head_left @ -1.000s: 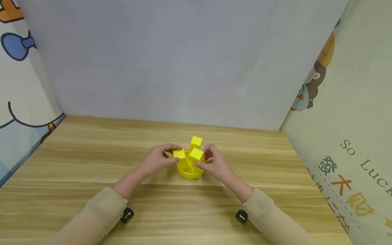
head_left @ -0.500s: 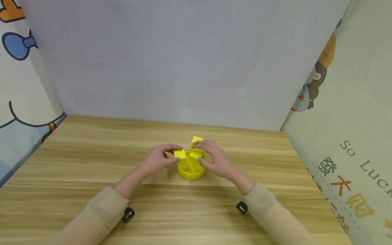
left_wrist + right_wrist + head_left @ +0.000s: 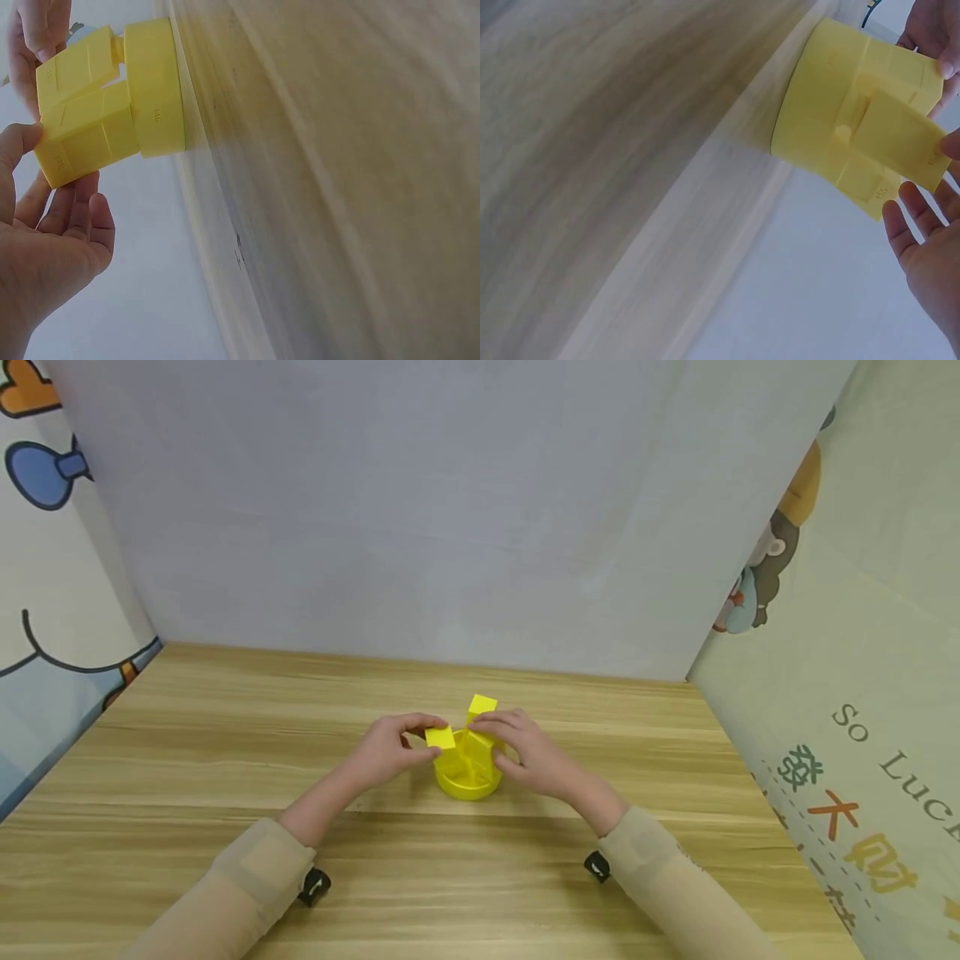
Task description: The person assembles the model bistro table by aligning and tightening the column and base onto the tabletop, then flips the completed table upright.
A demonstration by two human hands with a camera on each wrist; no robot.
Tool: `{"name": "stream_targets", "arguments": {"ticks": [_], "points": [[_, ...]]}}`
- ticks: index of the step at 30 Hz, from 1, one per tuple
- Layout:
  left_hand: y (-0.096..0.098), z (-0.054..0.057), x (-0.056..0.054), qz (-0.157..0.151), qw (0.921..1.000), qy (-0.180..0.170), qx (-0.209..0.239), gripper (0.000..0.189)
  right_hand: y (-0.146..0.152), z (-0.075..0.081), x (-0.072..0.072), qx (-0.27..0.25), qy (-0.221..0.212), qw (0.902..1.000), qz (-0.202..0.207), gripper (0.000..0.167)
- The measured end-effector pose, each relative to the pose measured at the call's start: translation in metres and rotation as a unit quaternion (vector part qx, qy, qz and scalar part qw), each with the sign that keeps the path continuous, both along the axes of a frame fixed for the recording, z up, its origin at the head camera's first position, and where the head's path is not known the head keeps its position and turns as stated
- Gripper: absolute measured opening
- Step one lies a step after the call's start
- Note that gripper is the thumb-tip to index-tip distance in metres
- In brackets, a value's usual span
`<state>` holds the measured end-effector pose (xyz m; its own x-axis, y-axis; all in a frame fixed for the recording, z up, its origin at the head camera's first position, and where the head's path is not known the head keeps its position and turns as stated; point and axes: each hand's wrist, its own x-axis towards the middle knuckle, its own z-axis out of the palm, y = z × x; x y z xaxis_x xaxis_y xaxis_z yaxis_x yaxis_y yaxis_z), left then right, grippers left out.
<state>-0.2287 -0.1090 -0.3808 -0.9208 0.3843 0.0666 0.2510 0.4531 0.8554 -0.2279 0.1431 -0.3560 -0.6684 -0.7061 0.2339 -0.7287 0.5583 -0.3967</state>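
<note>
A round yellow cup-like base (image 3: 468, 790) stands on the table, with three yellow blocks in it. The left block (image 3: 440, 737) leans outward, its outer end between the thumb and fingers of my left hand (image 3: 384, 750). On the right, my right hand (image 3: 534, 758) holds another block (image 3: 480, 752) between thumb and fingers; its top is partly covered. The back block (image 3: 482, 703) rises behind the right fingers. In the left wrist view the left block (image 3: 94, 139) sits against the base (image 3: 156, 90). The right wrist view shows the thumb on the right block (image 3: 900, 141).
The wood-grain table (image 3: 450, 868) extends around the base. A pale grey wall (image 3: 420, 510) closes off the back, with printed panels at left and right. Black wrist cameras sit beneath both sleeves.
My right hand has shifted from the right block's outer side to over its top and far side. That block has turned and tilted. My left hand stays where it was.
</note>
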Motion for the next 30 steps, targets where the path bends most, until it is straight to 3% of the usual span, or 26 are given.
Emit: {"name": "stream_targets", "arguments": {"ticks": [5, 9, 16, 21, 26, 30], "points": [[0.000, -0.001, -0.001, 0.003, 1.0000, 0.001, -0.002, 0.037, 0.001, 0.001, 0.001, 0.015, 0.001, 0.9995, -0.028, 0.040], [0.001, -0.003, -0.002, 0.007, 1.0000, 0.000, -0.005, 0.036, 0.001, 0.000, 0.000, 0.021, 0.015, 0.9967, -0.076, 0.038], [0.001, -0.003, -0.001, 0.004, 1.0000, 0.002, 0.000, 0.036, -0.001, -0.004, 0.003, -0.003, -0.014, 0.9838, -0.179, 0.042], [0.001, -0.001, 0.001, 0.005, 1.0000, 0.002, 0.000, 0.037, -0.005, -0.004, 0.006, -0.001, -0.018, 0.9747, -0.223, 0.041], [0.001, 0.000, 0.001, 0.006, 1.0000, 0.000, 0.000, 0.037, -0.004, -0.003, 0.006, -0.001, -0.021, 0.9752, -0.220, 0.052], [0.001, 0.000, 0.001, 0.006, 1.0000, -0.002, -0.002, 0.037, 0.005, -0.003, 0.003, -0.014, -0.010, 0.9884, -0.151, 0.054]]}}
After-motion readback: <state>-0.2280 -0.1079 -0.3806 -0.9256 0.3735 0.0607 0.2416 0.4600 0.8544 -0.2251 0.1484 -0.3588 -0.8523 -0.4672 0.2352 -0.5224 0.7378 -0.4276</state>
